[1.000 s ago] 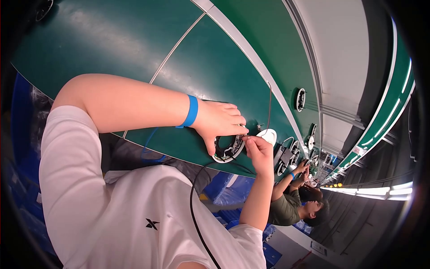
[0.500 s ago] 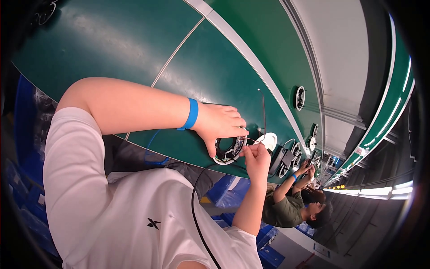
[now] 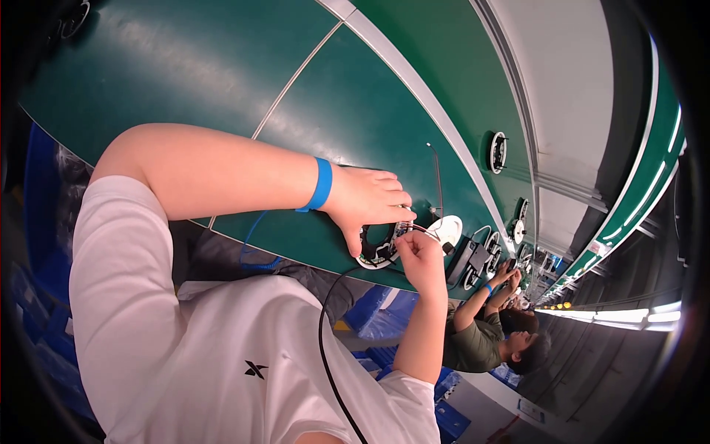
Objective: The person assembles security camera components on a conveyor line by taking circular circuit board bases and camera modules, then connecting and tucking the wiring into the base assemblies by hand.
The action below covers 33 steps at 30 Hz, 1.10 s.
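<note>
My left hand [image 3: 370, 198], with a blue band at its wrist, presses down on a ring-shaped device [image 3: 376, 260]. Its fingers lie over the far side and its thumb rests on the left rim. This device has a white edge, a dark round middle and small circuit parts. At its right rim my right hand [image 3: 420, 255] is closed, fingertips pinched together against the edge. Whatever those fingertips hold is hidden. Thin dark wires run past them toward a white disc [image 3: 448, 228] on the right. A slender cable [image 3: 438, 174] reaches away from near that disc across the green bench.
Farther right along the bench [image 3: 296, 122] lie a grey box-shaped part [image 3: 470, 259] and more round devices. Another ring device [image 3: 498, 152] sits beyond the metal strip. A co-worker [image 3: 481, 337] works at the right. A black cable [image 3: 325, 348] hangs across my shirt.
My right hand has curled tighter, and its fingertips have shifted slightly up along the ring's right rim. My left hand stays on the ring device. The whole view has shifted a little.
</note>
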### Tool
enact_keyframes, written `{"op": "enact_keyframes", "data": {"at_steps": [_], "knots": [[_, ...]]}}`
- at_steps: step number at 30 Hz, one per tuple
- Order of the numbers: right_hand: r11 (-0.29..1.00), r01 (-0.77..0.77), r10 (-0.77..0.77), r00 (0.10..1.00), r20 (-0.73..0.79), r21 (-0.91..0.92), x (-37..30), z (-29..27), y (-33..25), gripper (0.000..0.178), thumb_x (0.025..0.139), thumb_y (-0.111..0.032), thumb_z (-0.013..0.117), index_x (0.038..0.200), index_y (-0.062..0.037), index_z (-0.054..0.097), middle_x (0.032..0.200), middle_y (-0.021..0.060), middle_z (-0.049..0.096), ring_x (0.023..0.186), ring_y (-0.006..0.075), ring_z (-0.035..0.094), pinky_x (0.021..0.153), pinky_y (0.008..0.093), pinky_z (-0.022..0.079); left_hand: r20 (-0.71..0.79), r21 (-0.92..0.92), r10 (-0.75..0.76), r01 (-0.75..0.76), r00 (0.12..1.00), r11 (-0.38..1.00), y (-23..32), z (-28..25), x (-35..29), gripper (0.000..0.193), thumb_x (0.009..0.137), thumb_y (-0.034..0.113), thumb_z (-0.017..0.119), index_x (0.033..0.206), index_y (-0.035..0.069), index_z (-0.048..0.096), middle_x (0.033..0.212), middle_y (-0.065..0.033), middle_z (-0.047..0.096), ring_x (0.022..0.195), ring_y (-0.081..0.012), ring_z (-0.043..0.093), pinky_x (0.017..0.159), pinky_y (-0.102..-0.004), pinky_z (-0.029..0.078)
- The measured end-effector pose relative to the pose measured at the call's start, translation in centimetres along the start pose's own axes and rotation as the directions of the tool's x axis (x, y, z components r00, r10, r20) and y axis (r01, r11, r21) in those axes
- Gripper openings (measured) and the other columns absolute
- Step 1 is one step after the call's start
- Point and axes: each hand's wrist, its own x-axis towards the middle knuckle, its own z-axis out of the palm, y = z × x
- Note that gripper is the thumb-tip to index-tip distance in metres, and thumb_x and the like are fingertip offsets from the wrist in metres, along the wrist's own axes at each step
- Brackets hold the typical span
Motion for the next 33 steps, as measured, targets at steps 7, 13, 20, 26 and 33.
{"op": "enact_keyframes", "data": {"at_steps": [7, 13, 20, 26, 33], "knots": [[0.992, -0.122, 0.12, 0.988, 0.093, 0.017, 1.2, -0.6, 0.3, 0.017, 0.093, -0.003, 0.07, 0.077, 0.001, 0.066, 0.059, -0.0056, 0.053, 0.056, 0.0019, 0.043, 0.049, 0.0256, 0.033, 0.005, 0.007, 0.005, -0.005, 1.0, 1.0, 0.1, -0.1, 0.0, 0.105, 0.064, 0.053, 0.09, 0.147, 0.003, 0.05, 0.144, -0.0173, 0.051, 0.131, -0.0367, 0.051, 0.117, -0.0441, 0.036], [0.975, -0.182, 0.161, 0.974, 0.161, 0.124, 1.8, -0.8, 0.3, 0.016, 0.093, -0.002, 0.068, 0.078, -0.0007, 0.065, 0.063, -0.0096, 0.051, 0.056, -0.0002, 0.039, 0.051, 0.024, 0.027, 0.005, 0.001, -0.016, 0.016, 1.0, 1.0, -0.1, -0.1, -0.1, 0.104, 0.065, 0.054, 0.09, 0.147, 0.003, 0.05, 0.144, -0.0169, 0.052, 0.131, -0.0369, 0.05, 0.117, -0.0448, 0.036], [0.991, -0.13, 0.128, 0.986, 0.102, 0.012, 1.2, -1.0, 0.7, 0.016, 0.092, -0.003, 0.068, 0.076, -0.0002, 0.066, 0.064, -0.0072, 0.055, 0.057, 0.0023, 0.044, 0.051, 0.025, 0.032, -0.005, -0.02, 0.014, -0.014, 1.0, 1.0, 0.1, -0.3, 0.8, 0.106, 0.063, 0.055, 0.09, 0.146, 0.003, 0.051, 0.143, -0.0182, 0.053, 0.13, -0.0377, 0.052, 0.116, -0.0459, 0.036], [0.959, 0.043, -0.043, 0.999, 0.009, -0.279, 1.2, 0.4, -1.8, 0.014, 0.087, -0.007, 0.069, 0.078, 0.0038, 0.067, 0.06, 0.0082, 0.062, 0.054, 0.0129, 0.054, 0.053, 0.0328, 0.044, -0.015, -0.012, -0.004, 0.004, 1.0, 1.0, 0.2, -0.2, -0.5, 0.105, 0.063, 0.052, 0.091, 0.146, 0.004, 0.05, 0.141, -0.0174, 0.053, 0.13, -0.0367, 0.052, 0.118, -0.0464, 0.035], [0.966, 0.061, -0.065, 0.998, -0.009, -0.249, 1.0, 0.3, -0.6, 0.014, 0.086, -0.007, 0.069, 0.077, 0.0035, 0.066, 0.059, 0.0083, 0.061, 0.054, 0.0136, 0.055, 0.053, 0.0341, 0.045, -0.016, -0.01, 0.002, -0.002, 1.0, 1.0, 0.4, -0.2, 0.0, 0.106, 0.064, 0.054, 0.091, 0.148, 0.005, 0.049, 0.142, -0.0172, 0.052, 0.131, -0.0365, 0.052, 0.119, -0.0469, 0.034]]}}
